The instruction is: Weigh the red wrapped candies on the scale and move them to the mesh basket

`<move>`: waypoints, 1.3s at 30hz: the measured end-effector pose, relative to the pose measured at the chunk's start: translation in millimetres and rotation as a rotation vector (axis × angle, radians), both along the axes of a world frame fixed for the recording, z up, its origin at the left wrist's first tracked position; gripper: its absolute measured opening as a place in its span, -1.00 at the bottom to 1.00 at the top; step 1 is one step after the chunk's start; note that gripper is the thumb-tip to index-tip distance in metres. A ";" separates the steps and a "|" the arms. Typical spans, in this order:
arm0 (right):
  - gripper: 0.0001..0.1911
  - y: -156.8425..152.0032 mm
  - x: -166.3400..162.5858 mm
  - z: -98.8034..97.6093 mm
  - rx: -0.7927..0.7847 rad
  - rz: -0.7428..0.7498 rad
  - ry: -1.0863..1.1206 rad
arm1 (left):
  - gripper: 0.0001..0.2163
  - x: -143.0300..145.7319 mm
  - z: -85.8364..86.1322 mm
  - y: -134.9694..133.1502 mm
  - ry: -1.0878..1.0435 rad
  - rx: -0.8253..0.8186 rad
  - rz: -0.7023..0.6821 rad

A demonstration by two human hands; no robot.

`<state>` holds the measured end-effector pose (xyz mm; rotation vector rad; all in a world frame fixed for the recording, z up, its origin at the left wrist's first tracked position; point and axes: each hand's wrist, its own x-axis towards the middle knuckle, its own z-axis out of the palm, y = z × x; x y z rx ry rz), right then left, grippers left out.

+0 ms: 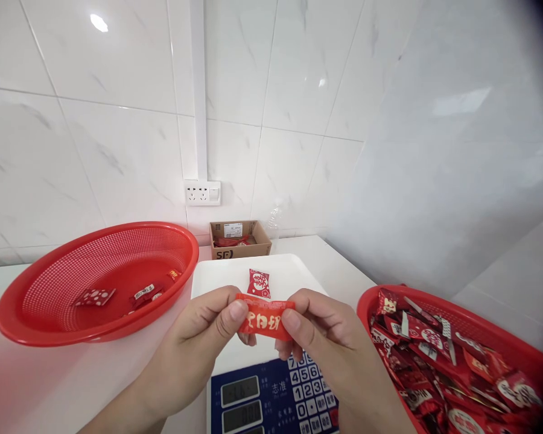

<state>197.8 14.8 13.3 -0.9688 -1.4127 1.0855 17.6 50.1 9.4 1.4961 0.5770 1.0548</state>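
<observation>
My left hand (203, 334) and my right hand (319, 337) both pinch a small red candy wrapper (265, 317) with white characters, holding it stretched between thumbs and forefingers above a weighing scale (271, 392). On the scale's white pan (217, 280) lies one red-and-white wrapped candy (259, 283). The scale's blue front panel with displays and a keypad shows below my hands.
A red mesh basket (97, 280) at left holds a few wrapped candies. A second red basket (457, 355) at right is full of several red wrapped candies. A small cardboard box (239, 239) stands by the tiled wall under a socket (202, 193). All rests on a white table.
</observation>
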 end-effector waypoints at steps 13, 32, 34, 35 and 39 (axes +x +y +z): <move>-0.81 7.3 0.1 -6.1 0.487 -0.191 -0.226 | -0.59 3.0 -2.1 7.0 0.047 -0.068 0.035; -0.61 -4.3 -4.1 -1.2 0.086 -0.049 -0.110 | -0.74 2.4 -0.8 -7.7 0.047 0.219 0.042; -0.61 -7.4 -5.1 0.0 0.070 -0.085 -0.108 | -0.78 1.6 1.3 -9.1 0.045 0.238 0.000; -0.61 -9.1 -5.8 0.8 0.064 -0.102 -0.103 | -0.81 1.1 2.1 -9.9 0.049 0.251 -0.016; -0.59 -15.4 -7.7 3.3 0.016 -0.132 -0.111 | -0.88 -0.9 3.5 -13.1 0.065 0.289 -0.012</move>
